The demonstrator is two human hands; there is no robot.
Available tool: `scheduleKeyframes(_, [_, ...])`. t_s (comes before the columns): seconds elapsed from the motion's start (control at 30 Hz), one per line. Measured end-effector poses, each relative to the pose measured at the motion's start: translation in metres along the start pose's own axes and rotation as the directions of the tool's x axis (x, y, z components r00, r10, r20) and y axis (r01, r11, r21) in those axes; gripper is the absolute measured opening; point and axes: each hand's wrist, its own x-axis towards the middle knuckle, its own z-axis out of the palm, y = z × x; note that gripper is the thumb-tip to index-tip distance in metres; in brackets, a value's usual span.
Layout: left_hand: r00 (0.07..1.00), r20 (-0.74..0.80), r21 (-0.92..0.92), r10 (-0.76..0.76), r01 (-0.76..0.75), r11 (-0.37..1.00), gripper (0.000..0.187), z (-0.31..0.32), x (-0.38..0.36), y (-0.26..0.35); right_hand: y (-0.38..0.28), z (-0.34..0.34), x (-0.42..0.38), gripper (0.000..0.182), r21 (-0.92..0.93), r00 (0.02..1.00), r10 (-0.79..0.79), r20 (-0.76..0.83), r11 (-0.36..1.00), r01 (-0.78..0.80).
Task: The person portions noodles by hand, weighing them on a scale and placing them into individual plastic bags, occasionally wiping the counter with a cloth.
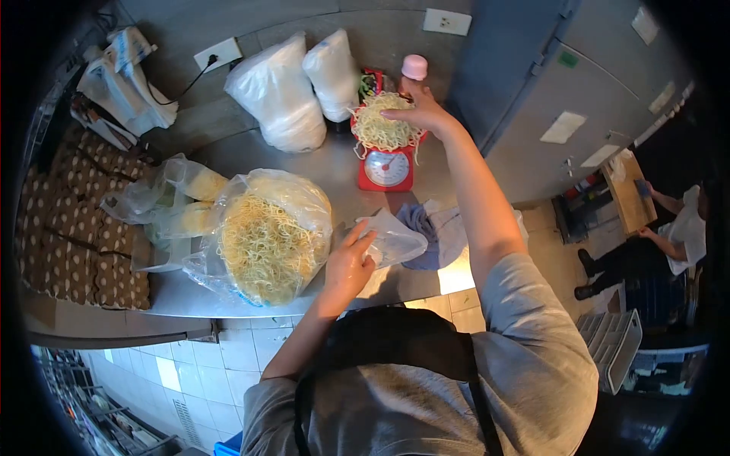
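My right hand (423, 112) reaches over the pile of pale noodles (378, 128) heaped on the red kitchen scale (386, 185). Its fingers are spread, with the fingertips touching the top of the pile. The scale's round dial faces me, and noodle strands hang over its sides. Lower down, my left hand (351, 267) is closed on the edge of a clear plastic bag (399, 242); part of its grip is hidden. Left of that hand, a large open plastic bag full of noodles (270, 247) lies on the steel table (346, 175).
White packs of bags (281, 99) lean on the back wall beside a pink-capped bottle (414, 68). Egg trays (80, 228) and small bags of yellow food (199, 186) fill the left side. A bluish cloth (423, 235) lies at right. Another person (677, 235) sits far right.
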Motion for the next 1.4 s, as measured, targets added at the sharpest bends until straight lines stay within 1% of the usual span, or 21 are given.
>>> scheduleKeyframes(0.1, [0.999, 0.024, -0.014, -0.047, 0.047, 0.999, 0.047, 0.002, 0.009, -0.001, -0.019, 0.023, 0.040, 0.131, -0.289, 0.967, 0.086, 0.239, 0.957, -0.013])
scheduleKeyframes(0.2, [0.999, 0.004, -0.024, -0.047, 0.047, 0.999, 0.049, 0.010, 0.015, -0.010, -0.032, 0.038, 0.046, 0.130, -0.530, 0.914, 0.151, 0.376, 0.844, 0.079])
scheduleKeyframes(0.3, [0.997, -0.067, 0.020, 0.027, -0.026, 0.999, 0.049, 0.017, 0.024, -0.017, -0.042, 0.043, 0.045, 0.115, -0.551, 0.843, 0.252, 0.475, 0.832, 0.062])
scheduleKeyframes(0.4, [0.997, -0.066, 0.024, 0.038, -0.037, 0.999, 0.050, 0.020, 0.039, -0.017, -0.033, 0.052, 0.051, 0.103, -0.612, 0.841, 0.221, 0.494, 0.776, 0.155])
scheduleKeyframes(0.5, [0.999, -0.050, -0.003, 0.001, -0.001, 1.000, 0.052, 0.025, 0.055, -0.013, -0.027, 0.055, 0.032, 0.090, -0.630, 0.906, 0.005, 0.423, 0.720, 0.290])
scheduleKeyframes(0.63, [0.999, -0.026, 0.041, 0.032, -0.031, 0.999, 0.052, 0.038, 0.081, -0.013, -0.015, 0.056, 0.017, 0.074, -0.570, 0.932, -0.123, 0.340, 0.761, 0.309])
scheduleKeyframes(0.8, [0.990, 0.137, 0.073, -0.033, 0.023, 0.997, 0.057, 0.056, 0.105, -0.007, 0.002, 0.052, 0.013, 0.056, -0.449, 0.951, -0.258, 0.172, 0.838, 0.309])
scheduleKeyframes(0.9, [0.982, 0.187, 0.146, -0.031, 0.004, 0.989, 0.058, 0.064, 0.114, 0.000, 0.000, 0.034, 0.006, 0.051, -0.126, 0.993, -0.118, 0.029, 0.985, 0.121])
scheduleKeyframes(0.93, [0.981, 0.195, 0.174, -0.024, -0.011, 0.985, 0.058, 0.066, 0.118, 0.002, 0.003, 0.034, 0.005, 0.051, 0.141, 0.998, -0.058, -0.003, 0.988, 0.058])
scheduleKeyframes(0.97, [0.967, 0.243, 0.092, -0.082, 0.061, 0.994, 0.057, 0.066, 0.121, 0.003, 0.007, 0.035, 0.003, 0.051, 0.399, 1.000, 0.009, -0.019, 0.917, -0.001])
scheduleKeyframes(1.0, [0.947, 0.294, 0.013, -0.134, 0.136, 0.991, 0.056, 0.063, 0.126, 0.008, 0.006, 0.033, 0.000, 0.051, 0.628, 0.997, 0.078, -0.016, 0.777, -0.051])
scheduleKeyframes(1.03, [0.921, 0.345, -0.064, -0.181, 0.215, 0.975, 0.055, 0.061, 0.131, 0.011, 0.004, 0.032, -0.005, 0.053, 0.757, 0.987, 0.161, -0.021, 0.648, -0.090])
scheduleKeyframes(1.07, [0.888, 0.375, -0.202, -0.267, 0.359, 0.911, 0.053, 0.065, 0.136, 0.008, 0.004, 0.032, -0.014, 0.054, 0.820, 0.988, 0.147, -0.042, 0.570, -0.050])
scheduleKeyframes(1.13, [0.789, 0.466, -0.441, -0.400, 0.599, 0.668, 0.048, 0.073, 0.145, 0.001, -0.002, 0.031, -0.043, 0.056, 0.918, 0.988, 0.124, -0.087, 0.394, 0.031])
scheduleKeyframes(1.17, [0.782, 0.485, -0.554, -0.392, 0.621, 0.554, 0.043, 0.073, 0.146, -0.003, 0.003, 0.038, -0.057, 0.052, 0.776, 0.974, 0.115, -0.197, 0.625, 0.084])
scheduleKeyframes(1.2, [0.777, 0.503, -0.649, -0.380, 0.629, 0.428, 0.039, 0.070, 0.148, -0.005, -0.001, 0.042, -0.076, 0.049, 0.685, 0.946, -0.061, -0.318, 0.675, 0.274])
scheduleKeyframes(1.23, [0.775, 0.518, -0.727, -0.363, 0.622, 0.290, 0.035, 0.067, 0.149, -0.007, -0.009, 0.045, -0.095, 0.047, 0.566, 0.876, -0.243, -0.416, 0.685, 0.459])
scheduleKeyframes(1.27, [0.785, 0.520, -0.736, -0.336, 0.612, 0.290, 0.032, 0.060, 0.147, -0.005, -0.012, 0.047, -0.112, 0.045, 0.426, 0.769, -0.418, -0.484, 0.655, 0.624])
scheduleKeyframes(1.33, [0.800, 0.530, -0.750, -0.280, 0.597, 0.286, 0.027, 0.041, 0.139, 0.004, 0.005, 0.056, -0.138, 0.041, 0.358, 0.810, -0.433, -0.396, 0.739, 0.571])
scheduleKeyframes(1.37, [0.808, 0.526, -0.728, -0.265, 0.589, 0.351, 0.023, 0.036, 0.130, 0.003, 0.012, 0.057, -0.147, 0.039, 0.318, 0.828, -0.437, -0.352, 0.776, 0.545])
scheduleKeyframes(1.4, [0.811, 0.519, -0.708, -0.269, 0.584, 0.397, 0.023, 0.039, 0.122, -0.001, 0.014, 0.053, -0.155, 0.039, 0.373, 0.870, -0.426, -0.249, 0.787, 0.492])
